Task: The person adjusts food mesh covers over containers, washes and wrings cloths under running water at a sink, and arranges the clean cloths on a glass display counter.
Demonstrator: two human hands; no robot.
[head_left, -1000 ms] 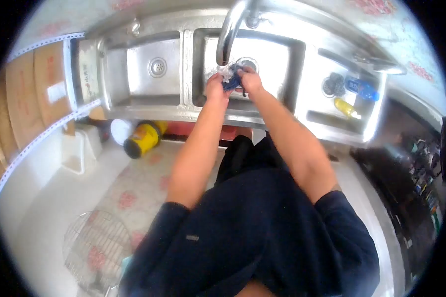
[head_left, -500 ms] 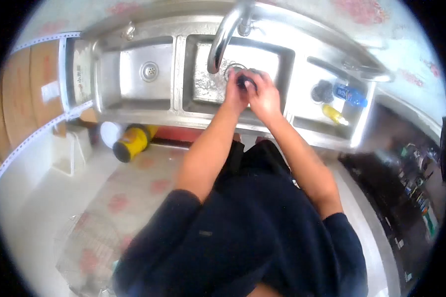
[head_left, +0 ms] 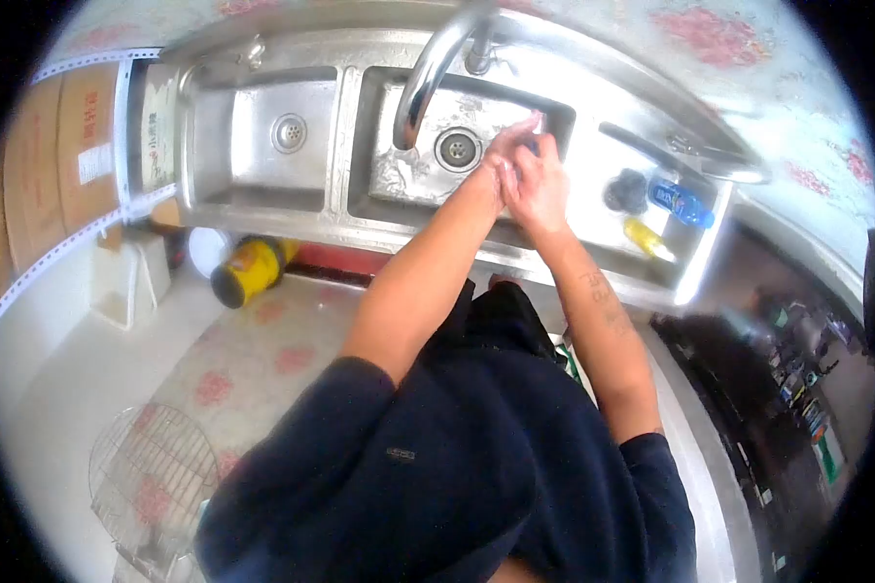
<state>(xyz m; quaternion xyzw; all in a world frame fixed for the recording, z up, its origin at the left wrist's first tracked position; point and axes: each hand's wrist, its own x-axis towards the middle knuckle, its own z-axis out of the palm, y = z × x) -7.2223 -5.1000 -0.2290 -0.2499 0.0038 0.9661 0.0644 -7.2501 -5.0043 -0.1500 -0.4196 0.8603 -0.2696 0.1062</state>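
Dark-blue patch [head_left: 530, 144], likely cloth, mostly hidden between left hand [head_left: 507, 148] (fingers extended) and right hand [head_left: 540, 190] (curled); can't tell grip. Both shifted rightward over rectangular stainless-steel middle basin [head_left: 364, 160], now clear of round metal drain [head_left: 458, 150].

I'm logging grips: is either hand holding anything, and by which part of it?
A bit of something dark blue shows where the left hand and right hand meet; they hide the rest, so which hand holds it, and where, cannot be told.
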